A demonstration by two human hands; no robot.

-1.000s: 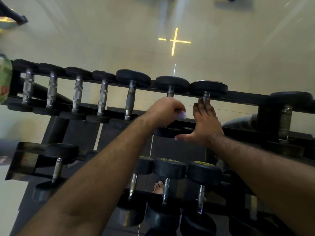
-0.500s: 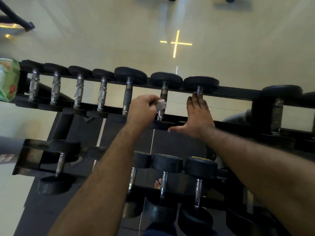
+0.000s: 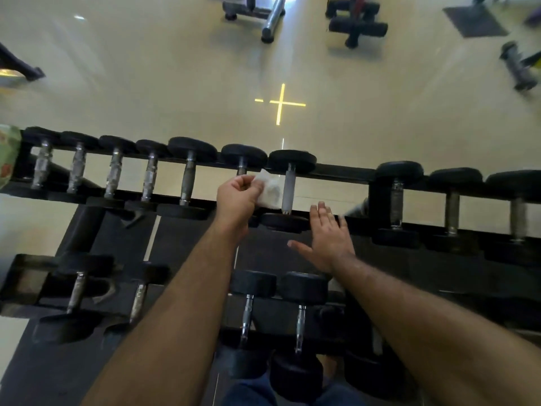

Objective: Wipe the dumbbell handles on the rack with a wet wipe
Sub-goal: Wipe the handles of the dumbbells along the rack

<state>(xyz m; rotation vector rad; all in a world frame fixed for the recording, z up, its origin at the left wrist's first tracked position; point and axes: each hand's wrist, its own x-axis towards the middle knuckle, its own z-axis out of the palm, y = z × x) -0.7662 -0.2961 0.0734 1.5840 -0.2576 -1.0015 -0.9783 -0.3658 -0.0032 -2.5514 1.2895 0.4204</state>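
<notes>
Where right hand (image 3: 326, 238) earlier lay on a handle, now drawn back, fingers straight, over rack (image 3: 345, 172) front rail. Left hand (image 3: 238, 196) pinching wet wipe (image 3: 270, 191), shifted between two top-row dumbbell handles (image 3: 289, 187). No legible writing.

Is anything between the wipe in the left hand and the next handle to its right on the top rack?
Nothing visible. The left hand pinches the wet wipe right beside the bare handle; whether they touch is unclear. The right hand lies lower, by the front rail, clear of that gap.
</notes>
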